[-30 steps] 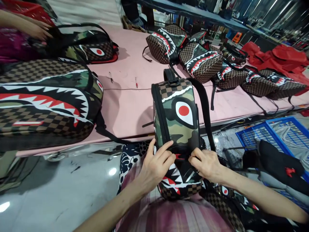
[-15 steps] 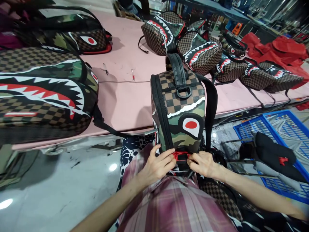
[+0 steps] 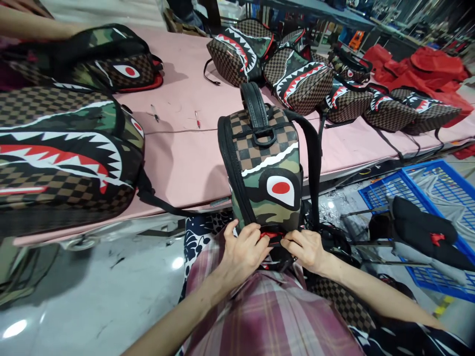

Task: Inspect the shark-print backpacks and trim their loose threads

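A small backpack (image 3: 272, 163) in brown checks and camouflage, with a red-and-white eye, stands against my lap at the table edge. Its black top handle (image 3: 256, 106) points away from me, and a black strap (image 3: 313, 168) hangs along its right side. My left hand (image 3: 247, 247) is closed on the near edge of the bag, thumb apart on its side. Close by, my right hand (image 3: 305, 249) pinches the same edge. Between the fingers a bit of red lining (image 3: 272, 234) shows; the exact fold they grip is partly hidden.
A large shark-mouth backpack (image 3: 63, 153) lies at left on the pink table (image 3: 189, 173). Behind it, another person's arm (image 3: 40, 22) reaches over a second bag (image 3: 122, 64). Several more bags (image 3: 300, 79) and red cloth (image 3: 434, 69) lie at right. Blue crates (image 3: 438, 183) stand below.
The backpack has tilted toward me, bringing its checked top and handle into fuller view and hiding most of the shark-mouth part. Both hands keep hold near the red lining, shifting slightly.
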Tool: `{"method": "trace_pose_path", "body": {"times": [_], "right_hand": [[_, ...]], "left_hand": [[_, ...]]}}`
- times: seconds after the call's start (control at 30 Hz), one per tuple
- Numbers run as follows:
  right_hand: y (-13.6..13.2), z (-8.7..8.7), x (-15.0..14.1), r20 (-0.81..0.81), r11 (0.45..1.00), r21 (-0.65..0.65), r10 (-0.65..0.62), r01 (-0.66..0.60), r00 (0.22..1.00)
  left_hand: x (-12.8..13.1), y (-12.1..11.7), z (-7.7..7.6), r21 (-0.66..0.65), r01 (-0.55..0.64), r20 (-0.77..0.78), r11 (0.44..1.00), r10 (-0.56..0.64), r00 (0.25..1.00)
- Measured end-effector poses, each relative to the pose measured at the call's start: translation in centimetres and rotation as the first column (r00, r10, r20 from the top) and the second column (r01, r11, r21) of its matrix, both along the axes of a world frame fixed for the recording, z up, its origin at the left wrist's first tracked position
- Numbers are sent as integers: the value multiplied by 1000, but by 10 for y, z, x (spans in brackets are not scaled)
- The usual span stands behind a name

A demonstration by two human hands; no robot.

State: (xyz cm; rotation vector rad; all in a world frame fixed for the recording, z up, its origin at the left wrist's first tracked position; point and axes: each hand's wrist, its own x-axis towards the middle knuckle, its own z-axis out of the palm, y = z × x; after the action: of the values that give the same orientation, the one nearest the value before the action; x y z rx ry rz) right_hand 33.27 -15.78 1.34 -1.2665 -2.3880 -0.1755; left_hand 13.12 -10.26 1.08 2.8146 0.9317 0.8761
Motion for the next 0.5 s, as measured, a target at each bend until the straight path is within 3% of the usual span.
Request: {"method": "trace_pose_path", "body": {"times": [0.17,0.37,0.5], "right_hand": [[2,-4,-8,-131,999,-20,-28,25,991],[3,-5,-2,-83,993,57,104,-99,991],[0,-10,5,-39,992,25,124,-123,992]], "left_hand": [[-7,7,-5,84,-35,-18,996,36,999],[-16,3,-33,144,-5,46,990,-2,999],[-10,-2,-41,134,17,96,991,-30,995]]}}
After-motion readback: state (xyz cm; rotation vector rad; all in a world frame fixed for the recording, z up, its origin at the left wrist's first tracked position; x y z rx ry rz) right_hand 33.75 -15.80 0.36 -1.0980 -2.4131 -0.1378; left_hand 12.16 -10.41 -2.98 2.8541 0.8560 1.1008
